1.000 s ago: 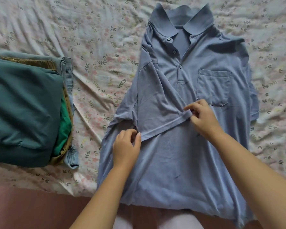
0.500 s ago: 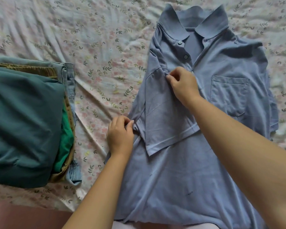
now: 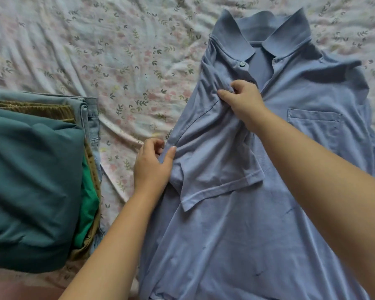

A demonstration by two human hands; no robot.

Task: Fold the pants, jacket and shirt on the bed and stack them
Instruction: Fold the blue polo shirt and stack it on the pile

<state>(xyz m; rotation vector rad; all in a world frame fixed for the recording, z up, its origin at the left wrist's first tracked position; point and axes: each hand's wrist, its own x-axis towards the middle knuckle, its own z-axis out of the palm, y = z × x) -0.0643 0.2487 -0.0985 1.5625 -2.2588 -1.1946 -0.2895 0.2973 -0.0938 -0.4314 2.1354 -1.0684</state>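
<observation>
A blue polo shirt [image 3: 268, 213] lies face up on the bed, collar at the far end, its left sleeve folded in over the chest. My left hand [image 3: 153, 164] pinches the shirt's left folded edge near the armpit. My right hand [image 3: 243, 100] grips a bunch of fabric at the sleeve seam, just left of the button placket. At the left lies a folded stack: a teal jacket [image 3: 30, 180] on top, with olive and green cloth and pale denim pants [image 3: 89, 113] showing under it.
The floral bedsheet [image 3: 117, 61] is rumpled between the stack and the shirt and beyond both. The bed's near edge runs along the bottom left, and the shirt's hem hangs over it.
My right hand went from the sleeve's hem up to the sleeve seam near the placket. My left hand slid up along the shirt's left edge. The view moved closer.
</observation>
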